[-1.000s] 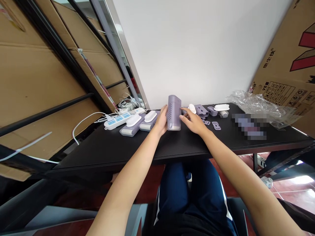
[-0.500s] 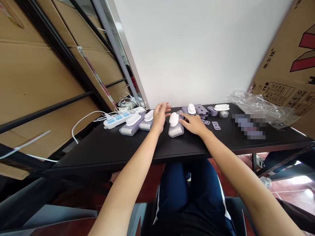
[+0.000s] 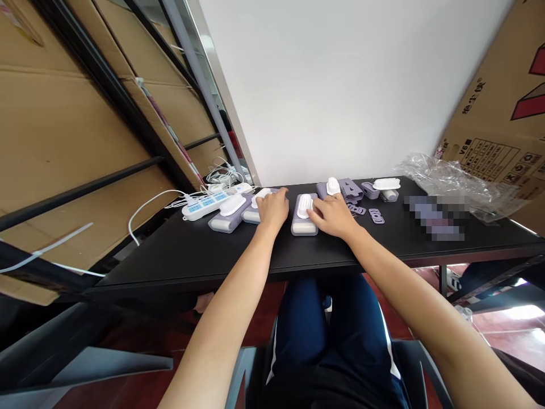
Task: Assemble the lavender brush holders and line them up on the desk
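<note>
Resting loosely open, right hand (image 3: 334, 216) touches the purple device (image 3: 304, 215); left hand (image 3: 272, 209) covers another.

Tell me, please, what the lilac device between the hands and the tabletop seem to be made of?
Lilac device: apparently moulded plastic, matte lilac body with a glossier white ribbed cap. Tabletop: smooth black board, probably laminate or painted wood, with a faint sheen; I cannot tell which.

I count four purple units with white tops: first unit (image 3: 225, 214), second unit (image 3: 254, 207), third unit (image 3: 304, 215), fourth unit (image 3: 332, 188). One power strip (image 3: 204, 205). One plastic bag (image 3: 451, 180). Two hands: left hand (image 3: 273, 209), right hand (image 3: 334, 215).
</note>
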Motion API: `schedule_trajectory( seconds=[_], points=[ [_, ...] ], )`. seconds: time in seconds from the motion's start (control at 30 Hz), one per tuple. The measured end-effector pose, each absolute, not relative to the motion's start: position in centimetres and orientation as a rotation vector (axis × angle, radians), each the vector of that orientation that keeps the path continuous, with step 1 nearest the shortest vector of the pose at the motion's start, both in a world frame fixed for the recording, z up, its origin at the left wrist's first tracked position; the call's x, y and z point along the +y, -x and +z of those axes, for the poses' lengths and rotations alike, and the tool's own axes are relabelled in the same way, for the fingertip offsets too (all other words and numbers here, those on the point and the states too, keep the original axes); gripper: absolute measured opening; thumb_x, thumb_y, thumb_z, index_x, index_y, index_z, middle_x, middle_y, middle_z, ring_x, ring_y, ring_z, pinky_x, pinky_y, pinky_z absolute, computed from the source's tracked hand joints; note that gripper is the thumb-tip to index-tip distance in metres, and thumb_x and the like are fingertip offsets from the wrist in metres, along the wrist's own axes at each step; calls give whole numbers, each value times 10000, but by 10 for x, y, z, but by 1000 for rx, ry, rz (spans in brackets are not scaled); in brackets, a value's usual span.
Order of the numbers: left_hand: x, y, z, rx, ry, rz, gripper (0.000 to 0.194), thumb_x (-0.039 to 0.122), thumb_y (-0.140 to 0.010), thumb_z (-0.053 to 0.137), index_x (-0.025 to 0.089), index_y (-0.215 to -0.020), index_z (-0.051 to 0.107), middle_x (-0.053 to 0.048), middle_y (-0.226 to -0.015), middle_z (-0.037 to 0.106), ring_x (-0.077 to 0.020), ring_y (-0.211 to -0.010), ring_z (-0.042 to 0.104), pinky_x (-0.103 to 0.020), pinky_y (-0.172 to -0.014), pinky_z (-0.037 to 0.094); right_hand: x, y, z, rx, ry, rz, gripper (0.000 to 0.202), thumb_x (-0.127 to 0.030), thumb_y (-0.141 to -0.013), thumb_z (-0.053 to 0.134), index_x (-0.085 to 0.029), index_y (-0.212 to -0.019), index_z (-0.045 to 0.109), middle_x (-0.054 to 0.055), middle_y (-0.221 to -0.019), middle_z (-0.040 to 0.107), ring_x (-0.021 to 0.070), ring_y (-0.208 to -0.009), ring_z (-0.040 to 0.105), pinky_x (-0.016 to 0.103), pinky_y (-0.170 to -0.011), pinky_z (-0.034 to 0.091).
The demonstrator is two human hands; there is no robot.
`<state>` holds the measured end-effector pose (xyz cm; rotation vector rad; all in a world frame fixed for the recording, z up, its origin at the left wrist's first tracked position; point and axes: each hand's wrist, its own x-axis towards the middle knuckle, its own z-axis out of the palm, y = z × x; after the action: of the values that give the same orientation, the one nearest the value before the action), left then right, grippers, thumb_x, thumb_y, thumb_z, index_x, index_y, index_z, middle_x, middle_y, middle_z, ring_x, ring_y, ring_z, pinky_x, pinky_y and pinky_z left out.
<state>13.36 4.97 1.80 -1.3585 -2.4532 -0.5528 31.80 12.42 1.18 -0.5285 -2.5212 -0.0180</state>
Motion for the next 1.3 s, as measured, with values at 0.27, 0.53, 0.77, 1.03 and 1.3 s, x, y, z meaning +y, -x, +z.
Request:
schedule_trajectory(
  seconds=[0.27, 0.53, 0.77, 1.03, 1.3],
  points=[
    [45, -146, 29, -2002, 1190, -1425, 332, 334, -1040, 405, 245, -1174, 695, -110, -1225, 694, -293, -1227, 591, -438, -1094, 343, 111, -308, 2, -2701, 328, -144, 474, -472, -976, 546, -180, -1344, 606, 144, -1174, 741, 304, -1119, 607, 416, -949, 310],
    [50, -150, 24, -1799, 1390, -1481, 313, 354, -1036, 442, 229, -1157, 703, -100, -1152, 719, -248, -1142, 623, -365, -1041, 398, 122, -309, 4, -2673, 448, -40, 273, -307, -1003, 471, -207, -1099, 706, 102, -1120, 755, 279, -1120, 607, 417, -958, 320],
    [56, -157, 13, -1925, 1754, -1022, 254, 312, -997, 505, 261, -1107, 728, -75, -1066, 768, -281, -1049, 647, -443, -1018, 336, 149, -319, 3, -2276, 1046, -94, 321, -235, -970, 447, -177, -1166, 695, 181, -1219, 678, 347, -1138, 556, 458, -934, 330],
    [60, -159, 7, -1982, 1886, -787, 297, 279, -985, 459, 278, -1102, 732, -52, -849, 758, -273, -940, 662, -469, -1002, 315, 158, -315, -5, -2247, 1041, -112, 520, -380, -973, 511, -262, -1478, 550, 176, -1533, 487, 369, -1355, 426, 498, -1050, 328],
    [58, -159, 11, -2018, 1799, -921, 290, 282, -992, 465, 280, -1100, 734, -55, -900, 775, -275, -941, 661, -456, -996, 338, 166, -316, -10, -2245, 1176, -105, 480, -409, -968, 493, -203, -1371, 654, 220, -1382, 595, 384, -1275, 479, 546, -1056, 313]
  ],
)
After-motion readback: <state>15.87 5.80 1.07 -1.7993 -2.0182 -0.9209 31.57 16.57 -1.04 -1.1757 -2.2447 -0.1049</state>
